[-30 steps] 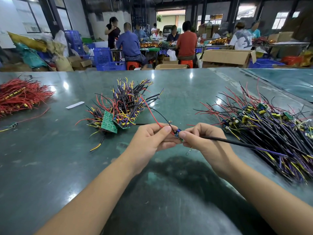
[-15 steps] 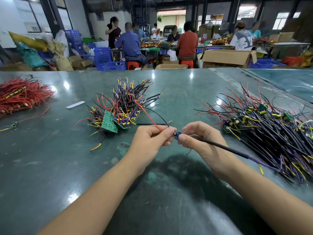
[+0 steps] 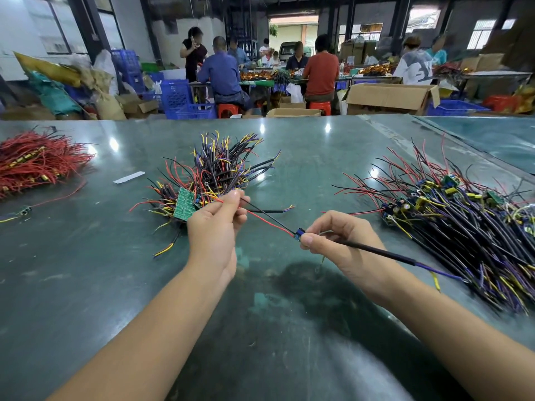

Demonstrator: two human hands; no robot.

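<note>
My right hand (image 3: 338, 241) pinches a small blue-and-green circuit board (image 3: 298, 234) between thumb and fingers. A black sleeved cable (image 3: 376, 250) runs from that board past my wrist to the right, ending in purple and yellow wires. My left hand (image 3: 217, 224) pinches the board's red and black wires (image 3: 266, 219), which stretch taut between the two hands. Both hands hover above the green table (image 3: 86, 285), about a hand's width apart.
A pile of wired boards (image 3: 220, 175) lies just behind my left hand. A bigger heap of wired boards (image 3: 463, 215) covers the table's right side. Red wire bundles (image 3: 34, 160) sit far left, near a white strip (image 3: 128, 177). People work at benches beyond the table.
My left hand has slid up and left along the red and black wires, away from the board. The hands, touching before, are now apart with the wires pulled straight.
</note>
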